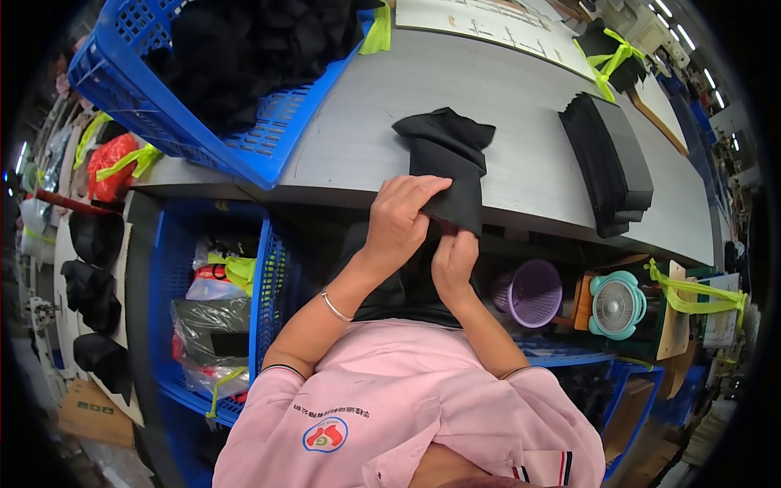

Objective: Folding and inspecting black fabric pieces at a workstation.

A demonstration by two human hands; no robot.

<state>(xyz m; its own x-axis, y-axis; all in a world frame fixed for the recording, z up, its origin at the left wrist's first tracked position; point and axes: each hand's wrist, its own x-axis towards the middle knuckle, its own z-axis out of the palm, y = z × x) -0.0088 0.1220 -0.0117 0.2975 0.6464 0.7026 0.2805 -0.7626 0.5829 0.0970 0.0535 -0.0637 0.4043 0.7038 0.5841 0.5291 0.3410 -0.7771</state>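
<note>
A piece of black fabric lies partly on the grey table, its far end crumpled and its near end hanging over the front edge. My left hand grips it from the left, fingers lying across its top with the thumb near its lower corner. Just below, my right hand pinches the fabric's near edge between thumb and fingers. Parts of the fingertips are hidden by the cloth. To the right on the table stands a neat stack of folded black fabric pieces.
A blue plastic basket heaped with black fabric sits on the grey table at the left. Below are another blue crate with bagged goods, a purple basket and a turquoise fan. A white board lies at the back.
</note>
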